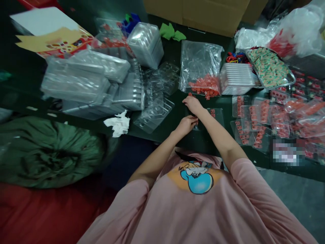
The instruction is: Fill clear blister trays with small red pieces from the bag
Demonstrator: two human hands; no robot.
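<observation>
My left hand (187,124) is low over a clear plastic tray (218,117), its fingertips pinched at a small red plastic piece (196,122). Just beyond it, my right hand (194,105) reaches across with fingers curled down to the table; what they hold, if anything, is hidden. A loose red piece (190,95) lies beside its knuckles. More red pieces (207,85) spill from the mouth of a clear plastic bag (200,56) behind the hands. My right forearm covers part of the tray, where another red piece (212,113) shows.
Clear trays with red pieces (254,117) lie spread at right, below a metal tray of small green and tan pieces (270,67). Stacked clear plastic trays (86,79) fill the left side. White crumpled tissue (118,124) sits near the front edge. A cardboard box (198,13) stands behind.
</observation>
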